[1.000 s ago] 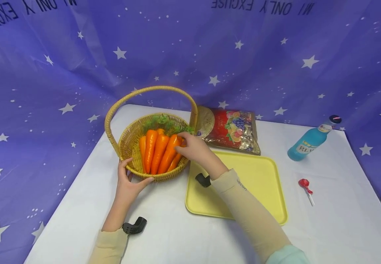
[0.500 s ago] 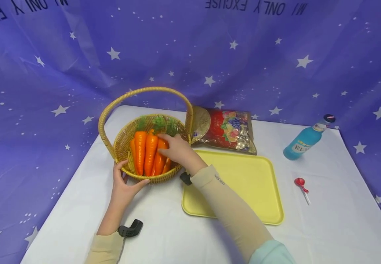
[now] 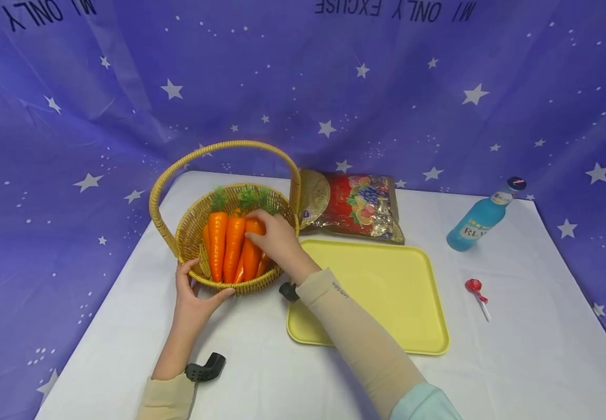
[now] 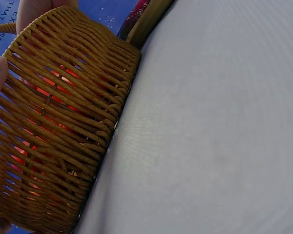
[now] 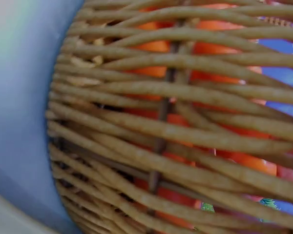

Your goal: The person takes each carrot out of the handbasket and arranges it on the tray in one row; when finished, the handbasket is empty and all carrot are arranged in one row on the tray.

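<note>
A wicker basket [image 3: 187, 227] with a tall handle stands at the left of the table, and several orange carrots [image 3: 218, 245] with green tops lie in it. My left hand [image 3: 192, 300] grips its near left rim, thumb at the front and fingers at the side. Inside the basket, my right hand [image 3: 277, 239] pinches the top of a carrot [image 3: 251, 256] at the right of the bunch. In the left wrist view the basket's woven wall [image 4: 63, 122] shows beside my thumb. Through the weave [image 5: 185, 92] in the right wrist view, orange shows.
Right of the basket is a yellow tray [image 3: 376, 291], under my right forearm. Behind the tray lies a red and gold bag [image 3: 352, 204]. A blue bottle [image 3: 479, 221] and a red lollipop [image 3: 475, 286] are farther right. A purple starred cloth [image 3: 261, 70] hangs behind.
My right hand has moved left, deeper over the carrots, and the carrots have shifted left and more upright in the basket. My left hand stays on the rim. The whole view has shifted slightly.
</note>
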`<state>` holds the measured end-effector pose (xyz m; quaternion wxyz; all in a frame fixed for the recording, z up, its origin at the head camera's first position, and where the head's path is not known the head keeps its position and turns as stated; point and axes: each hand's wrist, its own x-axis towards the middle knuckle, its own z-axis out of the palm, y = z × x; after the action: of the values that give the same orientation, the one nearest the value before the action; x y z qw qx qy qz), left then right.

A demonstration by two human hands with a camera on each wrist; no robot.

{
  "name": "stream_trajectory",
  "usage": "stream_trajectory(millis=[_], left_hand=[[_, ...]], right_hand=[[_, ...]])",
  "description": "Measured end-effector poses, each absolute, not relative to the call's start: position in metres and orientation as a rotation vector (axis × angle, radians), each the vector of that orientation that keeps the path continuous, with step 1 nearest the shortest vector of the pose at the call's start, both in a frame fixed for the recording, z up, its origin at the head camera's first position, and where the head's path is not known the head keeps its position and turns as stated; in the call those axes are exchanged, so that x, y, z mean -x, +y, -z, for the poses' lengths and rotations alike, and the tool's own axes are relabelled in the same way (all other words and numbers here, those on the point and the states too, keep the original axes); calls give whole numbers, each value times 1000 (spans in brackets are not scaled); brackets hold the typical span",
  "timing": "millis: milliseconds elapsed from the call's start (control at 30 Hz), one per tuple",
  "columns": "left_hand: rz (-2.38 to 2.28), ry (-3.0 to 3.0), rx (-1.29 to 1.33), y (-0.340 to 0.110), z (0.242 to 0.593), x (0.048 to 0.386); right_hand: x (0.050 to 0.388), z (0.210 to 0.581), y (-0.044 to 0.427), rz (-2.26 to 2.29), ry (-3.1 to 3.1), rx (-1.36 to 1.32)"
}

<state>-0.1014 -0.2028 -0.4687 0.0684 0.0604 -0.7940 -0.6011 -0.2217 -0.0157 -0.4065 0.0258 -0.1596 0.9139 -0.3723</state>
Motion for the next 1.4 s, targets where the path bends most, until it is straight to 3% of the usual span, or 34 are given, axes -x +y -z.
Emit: stream_trajectory(millis=[467,933,1133,1400], left_hand=[[1810,-2385,-186,-204,473,102],[1836,-2367,-193,-204,473,102],[1870,-2357,-208,-204,472,102],[1878,-2349,-183,-204,472,102]], right_hand=[[216,383,4,1543,2634,530],[179,348,43,1796,2491,549],[158,356,73,1844,2395,474],[150,394,105,1717,2375,323]])
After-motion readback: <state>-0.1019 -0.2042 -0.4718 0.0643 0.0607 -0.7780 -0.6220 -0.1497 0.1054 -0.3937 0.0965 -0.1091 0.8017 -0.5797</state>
